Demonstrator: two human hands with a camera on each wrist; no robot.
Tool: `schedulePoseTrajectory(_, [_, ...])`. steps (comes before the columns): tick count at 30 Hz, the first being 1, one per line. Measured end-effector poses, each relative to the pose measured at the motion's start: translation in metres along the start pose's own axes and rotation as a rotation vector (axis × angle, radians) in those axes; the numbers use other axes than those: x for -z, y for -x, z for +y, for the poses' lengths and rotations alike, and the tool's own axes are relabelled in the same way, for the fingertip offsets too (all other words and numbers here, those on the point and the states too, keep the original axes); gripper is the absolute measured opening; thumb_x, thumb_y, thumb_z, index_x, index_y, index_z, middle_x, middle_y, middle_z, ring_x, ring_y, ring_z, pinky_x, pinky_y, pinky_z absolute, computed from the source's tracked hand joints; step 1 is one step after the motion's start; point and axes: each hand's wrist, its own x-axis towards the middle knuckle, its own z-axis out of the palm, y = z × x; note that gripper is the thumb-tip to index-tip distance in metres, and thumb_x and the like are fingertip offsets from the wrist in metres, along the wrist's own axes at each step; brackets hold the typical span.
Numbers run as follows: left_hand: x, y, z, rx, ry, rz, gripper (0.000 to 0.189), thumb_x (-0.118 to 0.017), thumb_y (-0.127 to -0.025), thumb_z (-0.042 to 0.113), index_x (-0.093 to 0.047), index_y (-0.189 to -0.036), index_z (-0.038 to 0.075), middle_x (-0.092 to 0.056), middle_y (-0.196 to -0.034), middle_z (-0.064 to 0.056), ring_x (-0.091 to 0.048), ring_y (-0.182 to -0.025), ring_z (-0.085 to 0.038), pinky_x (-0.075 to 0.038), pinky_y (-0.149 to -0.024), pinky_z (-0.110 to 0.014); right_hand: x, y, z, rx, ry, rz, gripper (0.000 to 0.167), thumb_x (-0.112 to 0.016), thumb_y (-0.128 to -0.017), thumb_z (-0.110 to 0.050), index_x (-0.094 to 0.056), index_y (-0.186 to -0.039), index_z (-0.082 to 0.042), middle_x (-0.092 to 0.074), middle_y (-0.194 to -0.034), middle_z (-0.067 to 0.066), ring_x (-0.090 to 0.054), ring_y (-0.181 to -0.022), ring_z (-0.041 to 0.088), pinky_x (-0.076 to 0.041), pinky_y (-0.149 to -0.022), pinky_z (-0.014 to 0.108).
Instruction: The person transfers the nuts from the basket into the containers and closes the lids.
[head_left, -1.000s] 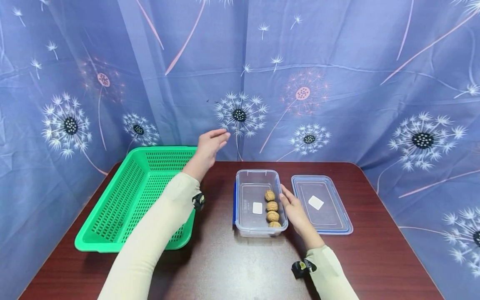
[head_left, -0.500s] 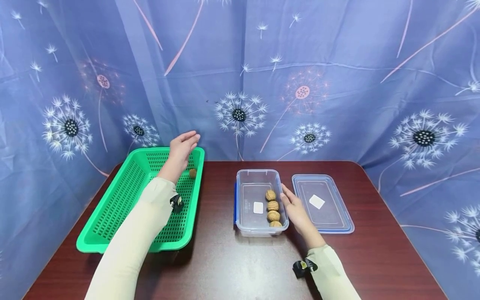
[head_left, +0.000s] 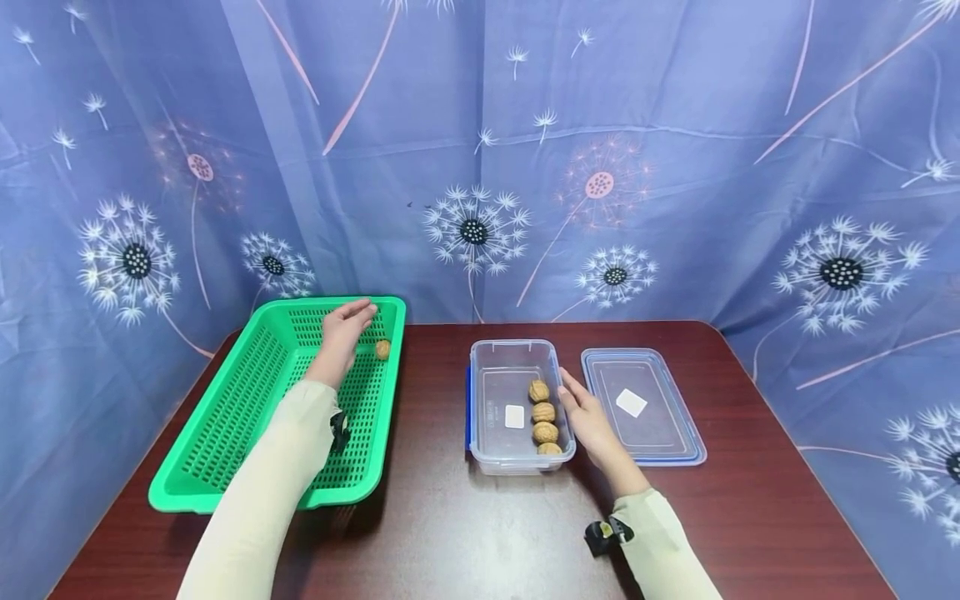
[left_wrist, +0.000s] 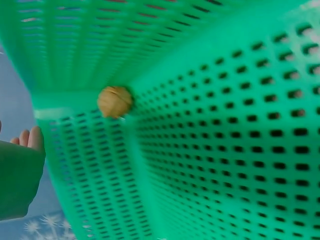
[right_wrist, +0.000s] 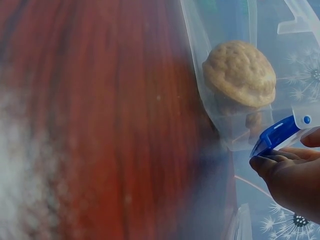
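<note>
Basket on reddish table, curtain behind

walnut inside green basket, near corner; left hand at view's left edge; blue cloth beyond.

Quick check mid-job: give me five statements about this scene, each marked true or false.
1. One walnut shows in the green basket. True.
2. Four walnuts show in the clear container. True.
3. The lid is on the clear container. False: the lid lies on the table, right of the clear container.
4. The right hand is at the clear container's right side. True.
5. The left hand is above the clear container. False: the left hand is over the green basket.
</note>
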Motion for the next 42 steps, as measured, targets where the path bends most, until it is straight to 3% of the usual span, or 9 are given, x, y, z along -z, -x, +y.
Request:
schedulePoseTrajectory(10, [0.009,-0.003,-0.025,0.072,-0.136,0.035,0.046,-0.056,-0.098,0.014,-0.047,-0.140,0.001,-0.041,-0.146,-0.018,-0.041,-0.133,-0.034,-0.033,-0.112,-0.040,0.000,0.000,0.001,0.005,-0.006,0.005,0.048,-0.038,-0.105,-0.016,-0.029,-0.150,-0.003,-0.031,-0.152,0.021,-0.031,-0.137,0.037,-0.025,-0.114,0.050])
schedulePoseTrajectory(14, [0.012,-0.006,-0.031,0.137,-0.218,0.061,0.045,-0.057,-0.098,0.016,-0.048,-0.140,0.002,-0.042,-0.145,-0.019,-0.042,-0.133,-0.035,-0.032,-0.112,-0.044,0.000,0.000,0.000,0.014,0.003,0.009,0.048,-0.039,-0.104,-0.015,-0.030,-0.150,-0.002,-0.032,-0.151,0.022,-0.032,-0.136,0.039,-0.026,-0.113,0.051])
schedulePoseTrajectory(18, [0.014,-0.012,-0.037,0.200,-0.283,0.057,0.046,-0.057,-0.097,0.018,-0.049,-0.140,0.004,-0.043,-0.145,-0.019,-0.042,-0.132,-0.035,-0.030,-0.113,-0.045,0.000,0.000,0.001,0.015,0.005,0.013,0.048,-0.039,-0.104,-0.015,-0.031,-0.150,-0.002,-0.032,-0.151,0.022,-0.031,-0.137,0.039,-0.026,-0.113,0.051])
schedulePoseTrajectory(22, [0.015,-0.016,-0.041,0.226,-0.326,0.025,0.048,-0.057,-0.097,0.019,-0.046,-0.142,0.004,-0.042,-0.146,-0.019,-0.041,-0.133,-0.035,-0.031,-0.113,-0.044,0.000,0.000,0.000,0.007,0.000,0.011,0.048,-0.038,-0.104,-0.016,-0.030,-0.150,-0.003,-0.031,-0.152,0.021,-0.030,-0.138,0.037,-0.024,-0.114,0.050])
schedulePoseTrajectory(29, [0.010,-0.017,-0.047,0.235,-0.376,-0.016,0.047,-0.055,-0.097,0.015,-0.046,-0.141,0.000,-0.042,-0.144,-0.022,-0.042,-0.132,-0.037,-0.032,-0.111,-0.046,0.000,0.000,0.001,0.008,-0.001,0.003,0.048,-0.038,-0.105,-0.017,-0.029,-0.150,-0.003,-0.030,-0.153,0.020,-0.029,-0.139,0.037,-0.023,-0.115,0.049])
schedulePoseTrajectory(42, [0.004,-0.013,-0.051,0.157,-0.481,0.016,0.044,-0.055,-0.094,0.008,-0.049,-0.136,-0.005,-0.040,-0.144,-0.025,-0.037,-0.132,-0.040,-0.035,-0.109,-0.048,0.000,-0.002,0.004,0.018,-0.016,0.002,0.048,-0.039,-0.105,-0.016,-0.029,-0.150,-0.002,-0.030,-0.153,0.020,-0.028,-0.139,0.037,-0.023,-0.114,0.049])
